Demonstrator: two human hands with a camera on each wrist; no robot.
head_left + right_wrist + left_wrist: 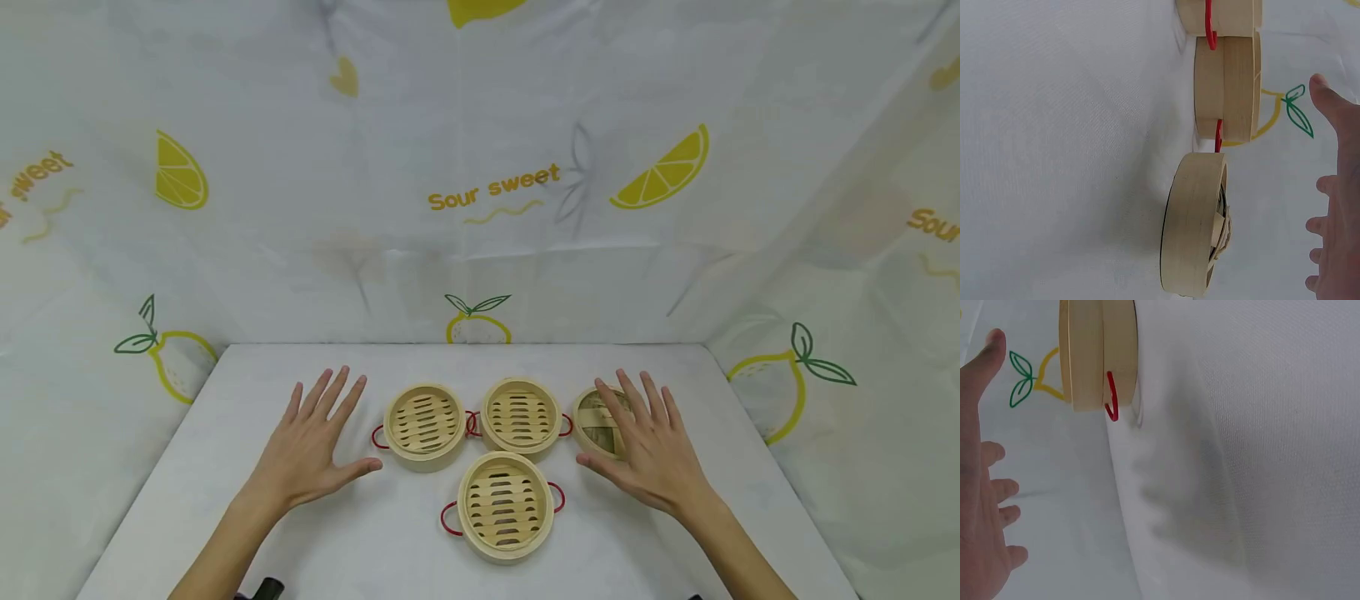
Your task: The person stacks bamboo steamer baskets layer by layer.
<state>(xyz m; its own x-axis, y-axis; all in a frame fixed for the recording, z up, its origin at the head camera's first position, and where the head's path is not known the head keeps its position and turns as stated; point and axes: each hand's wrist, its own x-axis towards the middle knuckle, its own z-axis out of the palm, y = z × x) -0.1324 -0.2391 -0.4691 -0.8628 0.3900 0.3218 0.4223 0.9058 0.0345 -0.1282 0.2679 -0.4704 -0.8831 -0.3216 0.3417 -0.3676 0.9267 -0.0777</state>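
Note:
Three small bamboo steamer baskets with slatted floors and red side handles are on the white table: a left basket [425, 423], a middle basket [521, 417] and a front basket [506, 507]. A woven bamboo steamer lid [600, 427] lies at the right, partly hidden behind the right hand. My left hand [315, 442], fingers spread, hovers left of the left basket and touches nothing. Over the lid's right side is my right hand [648, 446], also spread; the right wrist view shows it apart from the lid [1194, 225].
A white table [360, 550] spreads beneath the baskets. Behind and at both sides hangs a pale sheet [300, 183] printed with lemons and lettering. A dark cylindrical object [268, 588] shows at the bottom edge near the left forearm.

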